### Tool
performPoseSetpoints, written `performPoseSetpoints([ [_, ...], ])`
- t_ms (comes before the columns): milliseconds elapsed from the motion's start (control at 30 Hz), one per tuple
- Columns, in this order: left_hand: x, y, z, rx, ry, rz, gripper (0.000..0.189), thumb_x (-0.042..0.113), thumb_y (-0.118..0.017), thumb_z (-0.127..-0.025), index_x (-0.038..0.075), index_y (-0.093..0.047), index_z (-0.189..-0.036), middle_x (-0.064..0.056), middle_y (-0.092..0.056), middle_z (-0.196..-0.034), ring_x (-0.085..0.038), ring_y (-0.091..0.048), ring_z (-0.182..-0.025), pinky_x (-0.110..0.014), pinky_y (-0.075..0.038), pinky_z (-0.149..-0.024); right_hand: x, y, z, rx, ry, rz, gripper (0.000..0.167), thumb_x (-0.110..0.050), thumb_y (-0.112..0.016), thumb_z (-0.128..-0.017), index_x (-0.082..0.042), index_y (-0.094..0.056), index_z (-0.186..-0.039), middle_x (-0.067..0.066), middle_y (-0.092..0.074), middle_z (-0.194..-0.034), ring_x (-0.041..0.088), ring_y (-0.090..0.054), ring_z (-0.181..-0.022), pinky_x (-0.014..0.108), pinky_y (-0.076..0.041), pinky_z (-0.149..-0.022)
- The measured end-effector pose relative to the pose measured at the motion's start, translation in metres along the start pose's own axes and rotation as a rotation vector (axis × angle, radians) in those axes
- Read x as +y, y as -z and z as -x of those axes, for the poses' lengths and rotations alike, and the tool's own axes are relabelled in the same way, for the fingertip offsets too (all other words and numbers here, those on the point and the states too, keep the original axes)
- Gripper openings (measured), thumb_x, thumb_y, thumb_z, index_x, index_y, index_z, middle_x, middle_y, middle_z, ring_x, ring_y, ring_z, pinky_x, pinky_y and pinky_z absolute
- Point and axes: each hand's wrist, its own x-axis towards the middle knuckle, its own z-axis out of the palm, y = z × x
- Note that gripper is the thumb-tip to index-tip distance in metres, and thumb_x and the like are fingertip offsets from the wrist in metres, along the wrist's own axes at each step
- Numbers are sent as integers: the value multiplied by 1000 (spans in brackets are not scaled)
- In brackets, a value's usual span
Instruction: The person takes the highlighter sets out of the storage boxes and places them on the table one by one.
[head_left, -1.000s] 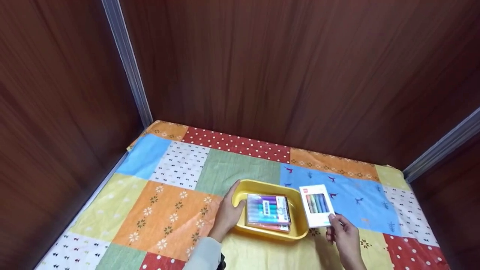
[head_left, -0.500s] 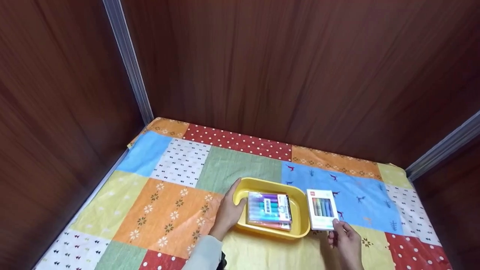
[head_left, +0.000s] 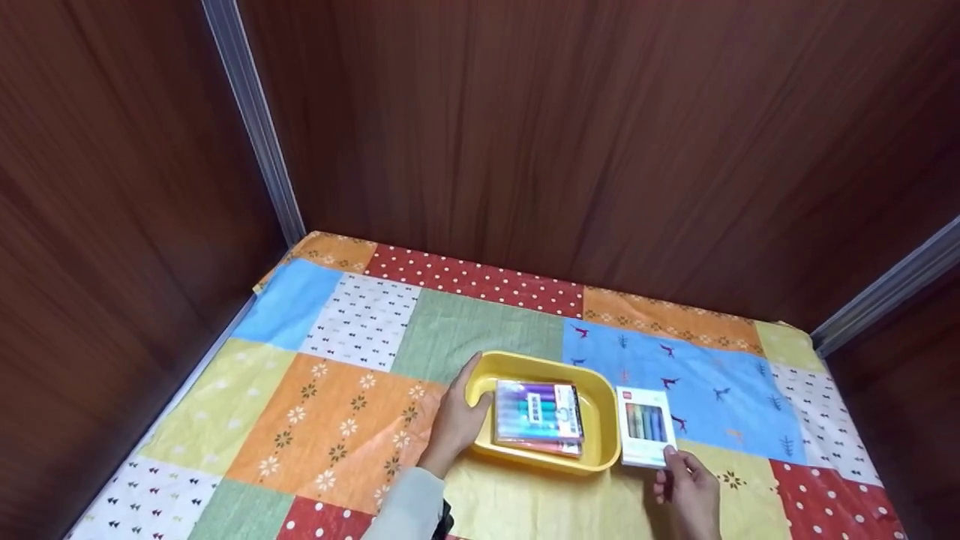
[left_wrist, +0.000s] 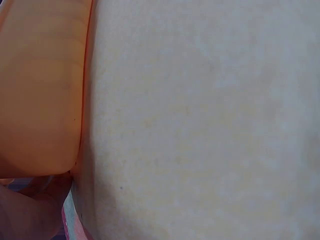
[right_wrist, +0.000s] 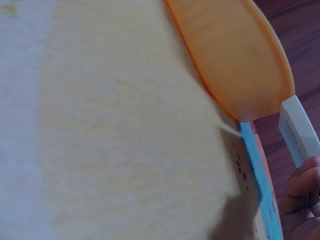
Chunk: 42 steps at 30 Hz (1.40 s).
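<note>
A yellow plastic tub (head_left: 600, 456) rests on the patchwork cloth in the head view. My left hand (head_left: 457, 420) grips its left end, thumb inside the rim and fingers along the outer wall. Inside lies a clear pack of purple-to-blue markers (head_left: 536, 411), on top of a reddish pack (head_left: 559, 448) that is mostly hidden. My right hand (head_left: 691, 484) pinches the lower right corner of a white box (head_left: 648, 456), whose window shows a row of coloured sticks. That box is right beside the tub's right end. In the right wrist view, the box (right_wrist: 300, 131) stands above the cloth by the tub's corner.
Under everything spreads a cloth of coloured patches (head_left: 337, 431). Brown wood-grain panels (head_left: 525, 150) rise behind it and at both sides, with metal strips (head_left: 259, 127) at the corners.
My right hand has brought the white box slightly right and toward me, and it has straightened from its tilt. The left hand keeps its grip on the tub.
</note>
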Motion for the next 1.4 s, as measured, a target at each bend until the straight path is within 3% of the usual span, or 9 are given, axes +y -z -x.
performPoseSetpoints([
  [300, 0, 1, 1, 8, -20, -13, 66, 16, -61, -97, 27, -35, -157, -5, -46, -158, -33, -45, -144, -54, -40, -115, 8, -2, 1, 32, -48, 34, 30, -28, -46, -107, -2, -53, -93, -2, -55, -63, 12, -53, -55, 27, -48, -50],
  [600, 3, 1, -2, 4, -21, 2, 66, 15, -60, -98, 27, -34, -158, -6, -43, -160, -35, -42, -146, -55, -36, -118, 10, -3, -2, 52, -97, 71, 31, -27, -45, -107, 3, -52, -104, -1, -56, -65, 13, -53, -56, 28, -48, -50],
  [1000, 2, 2, -2, 8, -17, -3, 66, 15, -61, -98, 26, -34, -158, -6, -43, -160, -34, -42, -147, -55, -37, -119, 14, -1, -5, 78, -137, 111, 28, -26, -48, -105, -1, -49, -93, 0, -56, -63, 14, -54, -55, 28, -46, -49],
  [1400, 0, 2, 0, 9, -38, -6, 66, 16, -61, -97, 23, -36, -157, -6, -45, -159, -33, -44, -145, -53, -38, -118, 20, 5, -8, 52, -102, 318, 30, -25, -50, -102, 5, -53, -104, 0, -59, -58, 13, -55, -52, 29, -45, -49],
])
